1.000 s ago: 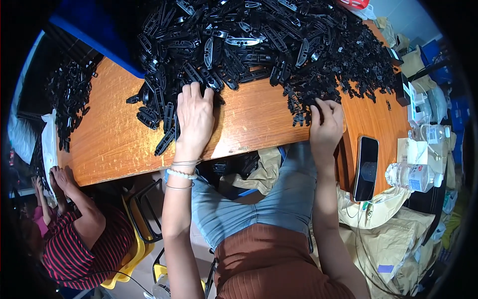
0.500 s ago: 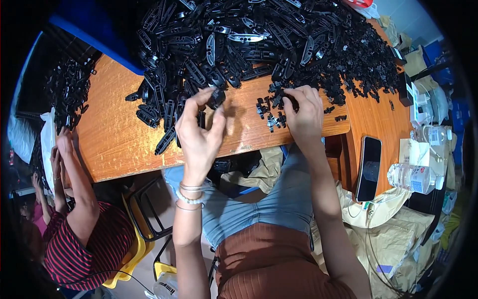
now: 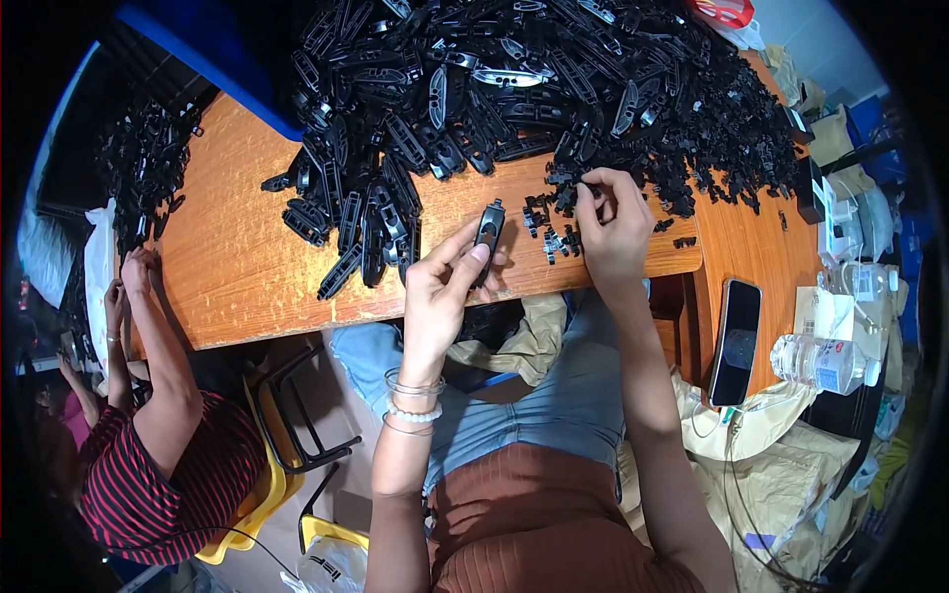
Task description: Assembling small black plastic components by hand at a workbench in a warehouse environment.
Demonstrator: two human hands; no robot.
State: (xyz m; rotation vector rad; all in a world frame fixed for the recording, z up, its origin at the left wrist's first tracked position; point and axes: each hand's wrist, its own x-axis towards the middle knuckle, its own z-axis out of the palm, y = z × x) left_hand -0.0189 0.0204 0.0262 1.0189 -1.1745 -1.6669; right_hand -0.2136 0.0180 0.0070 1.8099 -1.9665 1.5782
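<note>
Between the thumb and fingers of my left hand (image 3: 440, 287) is a long black plastic part (image 3: 488, 237), its length pointing away from me above the table's near edge. My right hand (image 3: 618, 232) reaches into a small cluster of black plastic clips (image 3: 554, 237), thumb and forefinger pinched together. Whatever those fingertips grip is too small and too covered to make out. Left of my left hand lie several more long black parts (image 3: 381, 232), and beyond both hands rises a big heap of the same parts (image 3: 474, 89).
Small black pieces (image 3: 732, 128) are spread at the far right of the wooden table (image 3: 247, 237). A phone (image 3: 736, 341) and a clear plastic bottle (image 3: 820, 363) lie at right. A blue bin (image 3: 222, 59) stands far left. At left, a person in a striped top (image 3: 173, 474) handles black parts.
My left hand has come right and slightly nearer with the black part, which now shows its full length instead of an end. My right hand stays at the clips. The view has shifted slightly.
</note>
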